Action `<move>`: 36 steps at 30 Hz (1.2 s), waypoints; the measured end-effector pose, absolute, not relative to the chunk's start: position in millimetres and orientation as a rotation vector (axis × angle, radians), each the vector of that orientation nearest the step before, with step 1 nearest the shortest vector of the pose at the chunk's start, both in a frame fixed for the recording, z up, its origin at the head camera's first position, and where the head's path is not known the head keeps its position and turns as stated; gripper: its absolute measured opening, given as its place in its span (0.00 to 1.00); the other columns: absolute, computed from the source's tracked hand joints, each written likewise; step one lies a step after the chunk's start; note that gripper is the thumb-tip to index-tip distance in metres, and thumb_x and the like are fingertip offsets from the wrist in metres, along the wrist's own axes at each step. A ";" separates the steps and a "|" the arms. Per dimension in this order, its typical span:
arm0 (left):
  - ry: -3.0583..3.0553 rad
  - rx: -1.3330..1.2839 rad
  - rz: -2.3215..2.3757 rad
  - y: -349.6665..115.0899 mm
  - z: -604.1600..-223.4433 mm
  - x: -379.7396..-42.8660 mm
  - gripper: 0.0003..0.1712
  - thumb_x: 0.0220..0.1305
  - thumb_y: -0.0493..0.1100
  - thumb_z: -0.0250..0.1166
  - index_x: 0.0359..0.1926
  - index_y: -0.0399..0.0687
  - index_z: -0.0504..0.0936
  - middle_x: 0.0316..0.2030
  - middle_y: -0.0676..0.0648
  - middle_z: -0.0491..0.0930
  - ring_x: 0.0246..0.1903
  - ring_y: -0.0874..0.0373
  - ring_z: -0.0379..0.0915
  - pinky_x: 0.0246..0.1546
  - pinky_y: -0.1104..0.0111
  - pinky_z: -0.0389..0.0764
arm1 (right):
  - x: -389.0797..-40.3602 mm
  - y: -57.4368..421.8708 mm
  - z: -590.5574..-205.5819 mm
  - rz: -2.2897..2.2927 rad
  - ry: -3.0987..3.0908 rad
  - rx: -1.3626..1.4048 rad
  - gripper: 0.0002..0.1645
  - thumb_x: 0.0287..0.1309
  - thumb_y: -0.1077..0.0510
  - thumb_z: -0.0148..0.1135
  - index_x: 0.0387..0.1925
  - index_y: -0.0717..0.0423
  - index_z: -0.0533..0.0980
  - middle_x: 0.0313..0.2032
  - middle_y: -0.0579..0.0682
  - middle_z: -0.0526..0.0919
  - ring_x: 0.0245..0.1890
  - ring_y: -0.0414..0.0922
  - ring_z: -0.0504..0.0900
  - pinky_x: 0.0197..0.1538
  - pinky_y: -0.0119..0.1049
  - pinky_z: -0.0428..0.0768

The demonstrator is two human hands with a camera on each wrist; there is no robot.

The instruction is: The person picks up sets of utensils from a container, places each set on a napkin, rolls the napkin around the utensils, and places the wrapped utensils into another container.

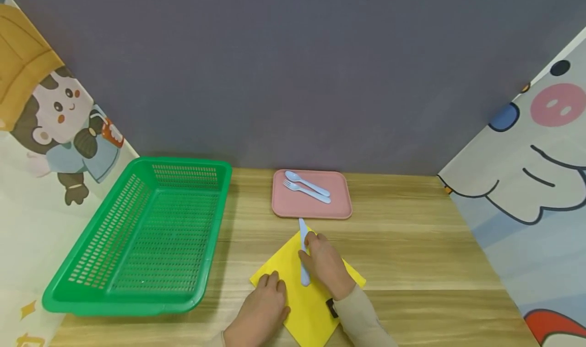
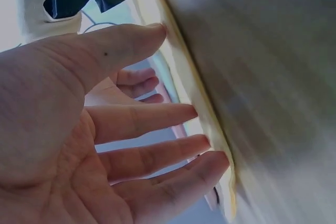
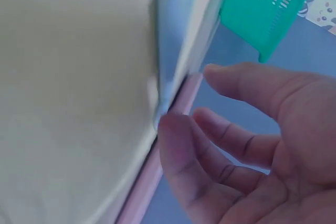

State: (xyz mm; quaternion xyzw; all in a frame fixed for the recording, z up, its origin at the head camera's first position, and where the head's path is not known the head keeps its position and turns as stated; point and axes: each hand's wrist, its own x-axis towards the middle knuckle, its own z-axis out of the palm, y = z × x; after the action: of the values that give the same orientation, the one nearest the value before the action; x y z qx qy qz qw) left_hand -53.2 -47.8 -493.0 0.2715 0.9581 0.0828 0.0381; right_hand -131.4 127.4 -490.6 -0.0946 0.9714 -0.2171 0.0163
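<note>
A yellow napkin (image 1: 308, 314) lies on the table, turned with one corner toward the pink tray. On it rests a light blue plastic knife (image 1: 304, 277), its tip reaching past that far corner. My right hand (image 1: 326, 266) is over the napkin beside the knife, a fingertip close to it; in the right wrist view its thumb and fingers (image 3: 176, 145) stand apart. My left hand (image 1: 265, 304) lies at the napkin's left edge. In the left wrist view its extended fingers (image 2: 147, 113) reach the napkin's surface.
Behind the napkin is a pink tray (image 1: 339, 192) holding a light blue spoon (image 1: 305, 182) and fork (image 1: 308, 191). A large green basket (image 1: 208, 265) stands at the left. A grey panel (image 1: 293, 82) rises behind the wooden table (image 1: 412, 265), with printed panels at both sides.
</note>
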 end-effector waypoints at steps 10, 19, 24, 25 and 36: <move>3.076 0.841 0.333 -55.6 -464.3 -80.2 0.22 0.56 0.50 0.76 0.38 0.36 0.81 0.35 0.43 0.78 0.34 0.51 0.77 0.27 0.65 0.83 | -147.8 148.6 -475.7 -0.504 3.239 -0.495 0.15 0.54 0.59 0.75 0.36 0.61 0.77 0.30 0.52 0.77 0.30 0.49 0.80 0.31 0.40 0.81; 3.167 0.774 0.537 -54.3 -431.3 -129.8 0.16 0.61 0.43 0.73 0.38 0.33 0.82 0.34 0.40 0.79 0.31 0.47 0.77 0.34 0.61 0.82 | -169.5 168.3 -453.1 -0.351 3.310 -0.509 0.14 0.55 0.57 0.75 0.37 0.60 0.79 0.29 0.51 0.78 0.26 0.47 0.79 0.26 0.40 0.80; 3.130 0.709 0.608 -45.8 -421.3 -158.4 0.12 0.62 0.41 0.71 0.36 0.34 0.81 0.30 0.42 0.77 0.29 0.48 0.76 0.32 0.60 0.81 | -188.7 169.6 -446.6 -0.370 3.326 -0.647 0.12 0.56 0.59 0.73 0.37 0.62 0.79 0.30 0.53 0.80 0.27 0.48 0.80 0.28 0.40 0.82; 3.120 0.697 0.610 -44.5 -421.1 -165.1 0.12 0.62 0.40 0.71 0.35 0.34 0.81 0.29 0.42 0.77 0.28 0.48 0.76 0.32 0.59 0.81 | -194.0 169.0 -445.5 -0.367 3.324 -0.674 0.12 0.57 0.59 0.73 0.37 0.62 0.79 0.30 0.54 0.81 0.28 0.48 0.81 0.29 0.41 0.82; 2.981 0.557 0.656 -33.0 -445.2 -221.8 0.03 0.58 0.30 0.65 0.34 0.35 0.80 0.25 0.43 0.75 0.29 0.50 0.75 0.31 0.60 0.79 | -262.9 160.3 -451.4 -0.225 3.201 -0.678 0.12 0.61 0.58 0.69 0.32 0.60 0.74 0.28 0.53 0.76 0.29 0.50 0.80 0.33 0.45 0.81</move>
State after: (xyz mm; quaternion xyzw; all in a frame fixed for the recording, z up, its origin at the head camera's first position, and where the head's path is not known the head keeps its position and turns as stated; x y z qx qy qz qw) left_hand -221.8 -33.0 -445.2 0.1795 0.9606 0.2113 0.0196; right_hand -262.9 160.3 -451.4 -0.2063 0.9736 -0.0685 -0.0692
